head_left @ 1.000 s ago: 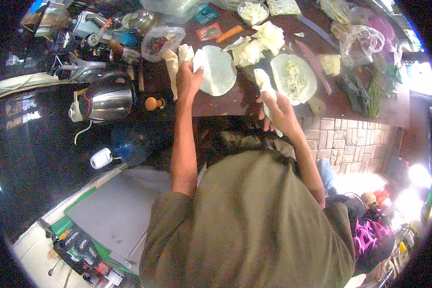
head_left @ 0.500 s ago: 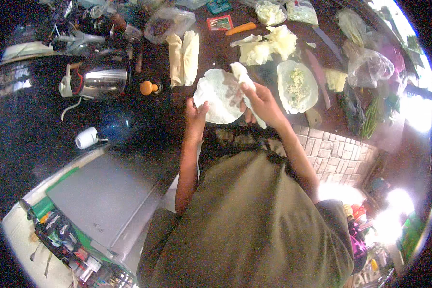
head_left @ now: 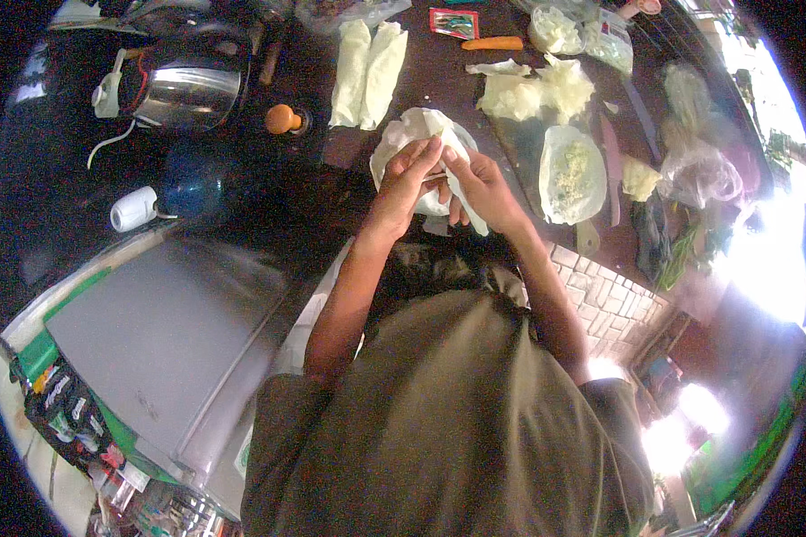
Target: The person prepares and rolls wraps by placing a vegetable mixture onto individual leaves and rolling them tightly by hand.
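Observation:
Both my hands meet in front of me over a round white plate (head_left: pixel 405 132), whose far and left parts show around them. My right hand (head_left: pixel 488 190) grips a limp, folded white sheet (head_left: pixel 472 213) that hangs down below its fingers. Fingertips of my left hand (head_left: pixel 399 195) press on the upper end of the same sheet. Whether it is cloth, paper or a thin wrapper I cannot tell. To the right lies an oval white dish (head_left: pixel 551 204) holding chopped pale-green food (head_left: pixel 571 170). Beyond the plate, two long pale rolls (head_left: pixel 367 76) lie side by side.
Cabbage-like leaves (head_left: pixel 537 89), a carrot (head_left: pixel 494 43) and a bowl of pale pieces (head_left: pixel 555 34) lie farther back. Knife blades (head_left: pixel 611 161) and plastic bags (head_left: pixel 703 174) are at right. A steel kettle (head_left: pixel 188 97) and an orange knob (head_left: pixel 283 119) stand left.
My left hand has left the plate's left edge and come right to the folded sheet in my right hand. The whole view has shifted slightly.

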Available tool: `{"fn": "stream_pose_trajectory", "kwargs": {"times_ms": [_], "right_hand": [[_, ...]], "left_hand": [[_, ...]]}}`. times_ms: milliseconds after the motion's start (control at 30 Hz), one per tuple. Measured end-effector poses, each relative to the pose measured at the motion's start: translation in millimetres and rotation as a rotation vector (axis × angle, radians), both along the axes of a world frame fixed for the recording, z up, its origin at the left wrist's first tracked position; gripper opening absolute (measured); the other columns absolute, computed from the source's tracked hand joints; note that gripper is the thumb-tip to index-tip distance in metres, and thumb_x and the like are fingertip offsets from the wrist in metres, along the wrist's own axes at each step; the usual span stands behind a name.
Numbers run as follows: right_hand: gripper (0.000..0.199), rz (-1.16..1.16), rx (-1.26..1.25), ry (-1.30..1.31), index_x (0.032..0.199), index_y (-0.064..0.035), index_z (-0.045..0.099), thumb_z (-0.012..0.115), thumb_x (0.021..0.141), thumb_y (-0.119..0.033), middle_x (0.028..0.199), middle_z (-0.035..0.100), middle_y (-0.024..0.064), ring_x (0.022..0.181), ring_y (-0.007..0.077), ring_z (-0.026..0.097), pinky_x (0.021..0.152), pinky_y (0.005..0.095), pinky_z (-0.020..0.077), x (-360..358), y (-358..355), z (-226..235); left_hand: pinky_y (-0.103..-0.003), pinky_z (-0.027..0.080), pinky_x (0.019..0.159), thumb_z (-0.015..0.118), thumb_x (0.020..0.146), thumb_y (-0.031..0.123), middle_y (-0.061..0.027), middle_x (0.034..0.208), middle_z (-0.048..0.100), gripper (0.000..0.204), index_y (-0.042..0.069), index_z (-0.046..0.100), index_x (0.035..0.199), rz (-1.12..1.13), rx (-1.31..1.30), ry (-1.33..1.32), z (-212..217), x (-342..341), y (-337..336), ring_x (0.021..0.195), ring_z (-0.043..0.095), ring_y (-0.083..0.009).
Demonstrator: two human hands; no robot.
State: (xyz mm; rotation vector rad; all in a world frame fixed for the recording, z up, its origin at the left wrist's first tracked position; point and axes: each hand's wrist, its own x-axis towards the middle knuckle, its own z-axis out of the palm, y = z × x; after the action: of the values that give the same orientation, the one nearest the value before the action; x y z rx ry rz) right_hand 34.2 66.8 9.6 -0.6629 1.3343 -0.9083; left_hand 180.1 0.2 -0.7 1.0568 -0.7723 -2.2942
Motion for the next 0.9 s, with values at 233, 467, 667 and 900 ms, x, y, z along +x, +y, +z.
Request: {"fn": "stream_pose_trajectory", "kwargs": {"times_ms": [233,467,667,900], "right_hand": [[0.042,-0.013,0.042,0.054,0.124,-0.0023,0.055,0.048,0.108,-0.041,0.077,0.068,0.0074,0.051,0.0155,0.066,0.040,0.0270,0.0521,-9,14,-19],[0.037,-0.149,0.073,0.099,0.115,0.0019,0.054,0.054,0.106,-0.034,0.086,0.067,0.0106,0.063,0.0180,0.069,0.050,0.0286,0.0554,-10,18,-10],[0.034,-0.305,-0.030,0.184,0.110,0.0028,0.058,0.060,0.101,-0.030,0.091,0.070,0.0147,0.082,0.0240,0.072,0.071,0.0371,0.0587,-13,27,-45],[0.025,-0.336,0.021,0.590,0.104,-0.0022,0.065,0.063,0.097,-0.026,0.091,0.072,0.0216,0.087,0.0363,0.072,0.076,0.0449,0.0563,-13,21,-30]], "left_hand": [[-0.028,0.052,0.055,0.072,0.096,0.026,-0.0041,0.089,0.067,0.025,0.004,0.063,0.102,-0.065,-0.099,-0.163,-11,-19,-5,0.067,0.063,-0.0126],[-0.031,0.061,0.069,0.072,0.096,0.026,-0.0059,0.096,0.069,0.027,0.005,0.065,0.111,-0.092,-0.119,-0.277,-14,-26,-18,0.082,0.070,-0.0159],[-0.035,0.063,0.075,0.074,0.095,0.022,-0.0086,0.106,0.070,0.030,0.002,0.064,0.115,-0.111,-0.132,-0.226,-26,-32,-40,0.090,0.071,-0.0192],[-0.038,0.064,0.076,0.073,0.094,0.018,-0.0097,0.107,0.069,0.029,0.000,0.063,0.115,-0.166,-0.218,-0.265,-45,-42,-49,0.090,0.071,-0.0199]]}}
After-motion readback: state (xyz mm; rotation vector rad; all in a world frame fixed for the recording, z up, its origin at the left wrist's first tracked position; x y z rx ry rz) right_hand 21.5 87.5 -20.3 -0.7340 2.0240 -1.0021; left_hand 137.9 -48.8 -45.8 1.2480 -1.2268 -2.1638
